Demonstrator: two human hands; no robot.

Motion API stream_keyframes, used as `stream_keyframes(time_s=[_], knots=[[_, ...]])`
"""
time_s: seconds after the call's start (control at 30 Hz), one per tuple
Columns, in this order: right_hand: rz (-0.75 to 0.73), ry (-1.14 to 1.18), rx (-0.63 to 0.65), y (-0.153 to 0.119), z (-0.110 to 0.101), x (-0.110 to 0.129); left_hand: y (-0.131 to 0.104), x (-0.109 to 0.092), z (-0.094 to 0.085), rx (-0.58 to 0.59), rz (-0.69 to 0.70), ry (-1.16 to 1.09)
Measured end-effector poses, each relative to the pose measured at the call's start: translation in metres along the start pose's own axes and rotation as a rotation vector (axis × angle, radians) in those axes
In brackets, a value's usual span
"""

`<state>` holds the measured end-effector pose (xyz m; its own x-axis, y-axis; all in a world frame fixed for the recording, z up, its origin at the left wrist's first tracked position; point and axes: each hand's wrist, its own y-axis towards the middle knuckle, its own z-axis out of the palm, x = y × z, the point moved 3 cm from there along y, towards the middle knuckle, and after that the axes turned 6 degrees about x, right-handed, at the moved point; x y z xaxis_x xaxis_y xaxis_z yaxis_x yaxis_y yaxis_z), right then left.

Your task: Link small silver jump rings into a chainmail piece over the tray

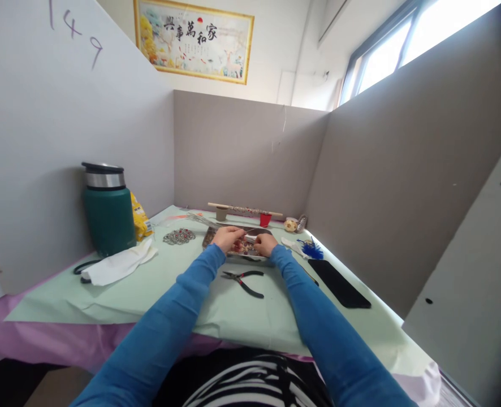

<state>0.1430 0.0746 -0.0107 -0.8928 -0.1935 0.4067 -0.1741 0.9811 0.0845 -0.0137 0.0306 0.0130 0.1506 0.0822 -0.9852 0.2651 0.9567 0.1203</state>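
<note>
My left hand is closed over the left part of a metal tray, its fingertips pinched at a thin wire-like piece. Close beside it on the right, my right hand has its fingers curled inward; what they hold is too small to make out. Small reddish beads lie in the tray between and beneath the hands. A small white item shows between the fingertips. Black-handled pliers lie with jaws parted on the green cover, nearer to me than the tray.
Left stand a green bottle, a white cloth and a beaded pile. Behind the tray, a stick spans a brown cup and red cup. Right are a blue tassel and black phone-like slab.
</note>
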Motion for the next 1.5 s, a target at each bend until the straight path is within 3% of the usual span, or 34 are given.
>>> stream_keyframes(time_s=[0.2, 0.3, 0.53, 0.7, 0.77, 1.07, 1.2, 1.5], knots=[[0.015, 0.469, -0.146, -0.008, -0.001, -0.012, 0.003, 0.003, -0.001, 0.008, 0.008, 0.019], [0.011, 0.587, -0.165, -0.006, 0.0, -0.014, 0.004, 0.004, -0.002, 0.013, 0.01, 0.029], [-0.073, 0.817, -0.14, -0.004, -0.005, -0.015, 0.003, 0.004, 0.0, 0.045, -0.006, 0.072], [-0.189, 1.384, -0.084, -0.007, -0.01, -0.022, 0.0, 0.002, 0.004, 0.074, -0.021, 0.117], [-0.189, 1.496, -0.061, -0.007, -0.012, -0.024, -0.001, 0.002, 0.004, 0.084, -0.026, 0.138], [-0.136, 1.743, 0.008, -0.012, -0.012, -0.015, -0.009, 0.004, 0.016, 0.37, -0.021, 0.156], [-0.095, 1.835, 0.063, -0.014, -0.008, -0.008, -0.01, 0.004, 0.016, 0.387, -0.051, 0.22], [-0.07, 2.044, 0.034, -0.014, -0.01, -0.009, -0.008, 0.005, 0.018, 0.376, -0.133, 0.311]])
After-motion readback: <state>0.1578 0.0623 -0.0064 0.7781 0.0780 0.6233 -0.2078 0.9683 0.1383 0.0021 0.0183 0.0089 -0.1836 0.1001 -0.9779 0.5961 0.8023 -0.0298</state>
